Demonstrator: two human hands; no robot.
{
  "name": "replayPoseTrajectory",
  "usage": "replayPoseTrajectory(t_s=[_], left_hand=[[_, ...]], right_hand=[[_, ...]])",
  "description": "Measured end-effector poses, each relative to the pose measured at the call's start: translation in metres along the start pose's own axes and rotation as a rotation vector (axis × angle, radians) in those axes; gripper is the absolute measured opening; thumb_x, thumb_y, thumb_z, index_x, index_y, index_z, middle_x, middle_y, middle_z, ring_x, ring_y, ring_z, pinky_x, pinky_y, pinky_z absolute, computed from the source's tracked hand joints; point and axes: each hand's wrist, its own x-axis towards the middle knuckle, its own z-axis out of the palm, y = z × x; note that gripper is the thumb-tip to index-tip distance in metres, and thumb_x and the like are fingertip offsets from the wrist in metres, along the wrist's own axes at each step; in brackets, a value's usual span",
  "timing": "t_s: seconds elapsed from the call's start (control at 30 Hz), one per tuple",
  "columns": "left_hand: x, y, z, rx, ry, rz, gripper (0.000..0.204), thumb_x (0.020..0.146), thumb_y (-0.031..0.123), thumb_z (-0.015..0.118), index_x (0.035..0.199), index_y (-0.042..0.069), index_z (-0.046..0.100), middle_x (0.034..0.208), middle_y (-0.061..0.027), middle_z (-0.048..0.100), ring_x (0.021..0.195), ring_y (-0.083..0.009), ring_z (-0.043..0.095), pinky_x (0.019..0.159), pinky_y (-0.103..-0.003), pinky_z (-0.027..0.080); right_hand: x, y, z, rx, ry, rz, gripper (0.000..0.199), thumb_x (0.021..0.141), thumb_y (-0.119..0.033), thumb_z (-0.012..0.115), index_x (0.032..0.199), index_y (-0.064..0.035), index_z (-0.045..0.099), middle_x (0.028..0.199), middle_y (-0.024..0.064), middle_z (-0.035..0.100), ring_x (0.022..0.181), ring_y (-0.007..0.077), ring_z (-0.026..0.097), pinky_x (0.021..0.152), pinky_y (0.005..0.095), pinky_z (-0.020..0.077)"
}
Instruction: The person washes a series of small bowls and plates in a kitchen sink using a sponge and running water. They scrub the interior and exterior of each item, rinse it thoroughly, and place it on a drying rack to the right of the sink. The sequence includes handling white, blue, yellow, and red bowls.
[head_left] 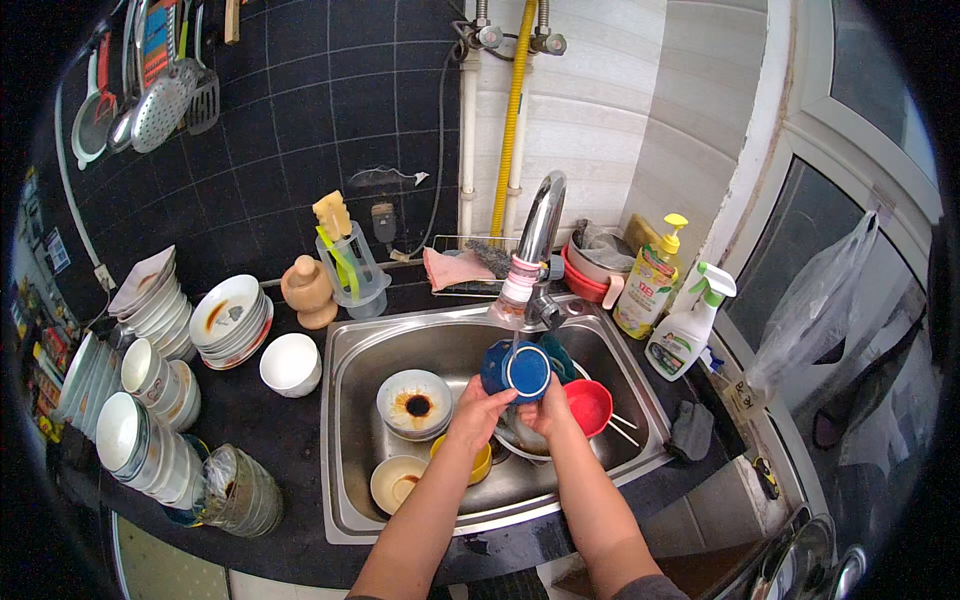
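Under the tap [540, 225] in the sink [335, 430], my hands hold a blue bowl [494, 372] with its pale foot ring turned up. My left hand [478, 412] grips its near left side, and my right hand [548, 410] closes on its near right side. A thin stream of water seems to run from the tap onto it. Left of my hands, a stained white bowl [400, 395] sits on others in the basin. A cream bowl [395, 483] and a yellow bowl [475, 465] lie nearer me, partly behind my left forearm. Beside my right hand is a red bowl [588, 408].
Stacked plates [222, 315], bowls [150, 440] and a white bowl [291, 364] crowd the left counter. A wooden jar [309, 290] and a clear plastic holder [357, 280] stand behind. A yellow pump bottle [647, 285], a spray bottle [690, 330] and a grey cloth [690, 430] line the right edge.
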Motion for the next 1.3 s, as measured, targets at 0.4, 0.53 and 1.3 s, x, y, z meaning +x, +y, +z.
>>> replayPoseTrajectory(t_s=[0.4, 0.53, 1.3], left_hand=[[-0.009, 0.001, 0.011, 0.449, 0.060, 0.168, 0.057, 0.060, -0.003, 0.072, 0.109, 0.004, 0.045, 0.101, -0.0060, 0.057, 0.091, -0.0161, 0.056, 0.083, -0.030, 0.044], [-0.006, -0.002, 0.004, 0.703, 0.096, 0.259, 0.047, 0.058, 0.002, 0.073, 0.098, 0.004, 0.049, 0.091, -0.0061, 0.059, 0.083, -0.0156, 0.056, 0.076, -0.029, 0.045], [-0.018, 0.009, 0.021, 1.124, -0.008, 0.244, 0.045, 0.055, 0.002, 0.073, 0.094, 0.002, 0.051, 0.087, -0.0089, 0.058, 0.081, -0.0192, 0.056, 0.075, -0.032, 0.045]], right_hand=[[0.002, 0.005, 0.014, -0.456, 0.084, -0.854, 0.052, 0.086, -0.045, 0.046, 0.116, -0.0023, 0.048, 0.113, 0.0116, 0.052, 0.104, 0.0215, 0.048, 0.088, 0.0322, 0.0382], [0.001, 0.015, 0.021, -0.718, 0.090, -0.901, 0.076, 0.065, -0.034, 0.074, 0.122, 0.0006, 0.037, 0.116, 0.0188, 0.046, 0.104, 0.0260, 0.048, 0.090, 0.0332, 0.0381], [0.001, 0.004, 0.023, -0.706, 0.131, -0.955, 0.035, 0.082, -0.027, 0.060, 0.108, -0.0039, 0.059, 0.098, 0.0072, 0.061, 0.090, 0.0125, 0.054, 0.081, 0.0255, 0.0415]])
